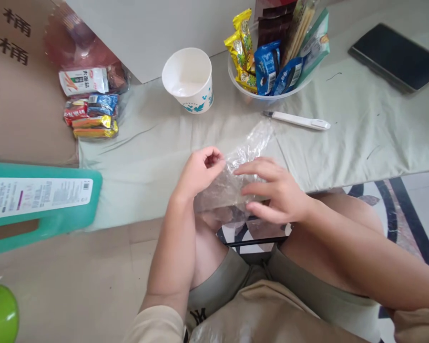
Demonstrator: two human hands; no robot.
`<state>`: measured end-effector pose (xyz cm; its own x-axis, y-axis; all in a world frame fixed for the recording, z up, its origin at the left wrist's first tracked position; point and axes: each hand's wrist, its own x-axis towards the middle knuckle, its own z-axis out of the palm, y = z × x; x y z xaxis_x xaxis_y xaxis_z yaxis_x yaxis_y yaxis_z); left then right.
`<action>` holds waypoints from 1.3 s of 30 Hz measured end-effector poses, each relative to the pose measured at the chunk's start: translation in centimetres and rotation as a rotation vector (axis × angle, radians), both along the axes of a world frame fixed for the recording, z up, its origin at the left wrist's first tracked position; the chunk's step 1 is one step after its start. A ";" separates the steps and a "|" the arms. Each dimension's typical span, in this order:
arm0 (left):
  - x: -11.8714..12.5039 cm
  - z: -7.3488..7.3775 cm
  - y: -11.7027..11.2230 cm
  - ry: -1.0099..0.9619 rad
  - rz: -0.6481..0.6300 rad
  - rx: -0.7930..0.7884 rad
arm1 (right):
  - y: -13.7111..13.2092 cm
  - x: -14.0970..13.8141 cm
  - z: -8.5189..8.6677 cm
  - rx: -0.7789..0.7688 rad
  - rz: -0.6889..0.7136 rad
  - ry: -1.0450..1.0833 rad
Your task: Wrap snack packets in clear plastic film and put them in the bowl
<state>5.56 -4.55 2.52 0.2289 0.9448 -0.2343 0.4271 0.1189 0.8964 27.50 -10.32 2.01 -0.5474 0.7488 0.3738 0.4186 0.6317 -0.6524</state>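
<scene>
A clear, crinkled plastic bag [218, 190] hangs over the front edge of the cloth-covered surface. My left hand [202, 171] pinches the bag near its upper part, thumb and fingers closed together. To the right of it, my right hand [271, 190] has its fingers spread, close to or lightly touching the plastic; it grips nothing that I can see. Behind the hands stands a white paper cup [188, 81] with blue leaf prints. A white utility knife [298, 120] lies beyond my right hand, near the far end of the bag.
A clear bowl [250, 90] of wrapped snacks stands at the back, with a dark phone-like slab [396, 57] to its right. Bagged snacks [93, 114] lie at the left beside a cardboard box [21, 105]. A teal jug [67, 216] juts in at the left edge.
</scene>
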 end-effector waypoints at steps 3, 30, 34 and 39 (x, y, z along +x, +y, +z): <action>-0.3 0.2 0.0 -0.227 0.187 0.011 | 0.7 0.0 -0.4 -0.065 -0.454 0.134; -0.5 0.0 0.7 -0.483 -0.035 -0.250 | 3.8 0.0 -1.7 -0.476 -0.602 0.499; -0.9 -0.5 0.9 -0.622 0.051 -0.179 | 3.5 0.1 -1.4 -0.511 -0.426 0.597; -1.7 -0.6 0.7 -0.562 -0.106 -0.176 | 3.9 0.5 -1.6 -0.488 -0.468 0.560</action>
<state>3.82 -3.81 1.97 0.4537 0.8682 -0.2009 -0.0890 0.2685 0.9592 28.03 -6.46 0.37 0.0240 0.9969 0.0747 0.1018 0.0719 -0.9922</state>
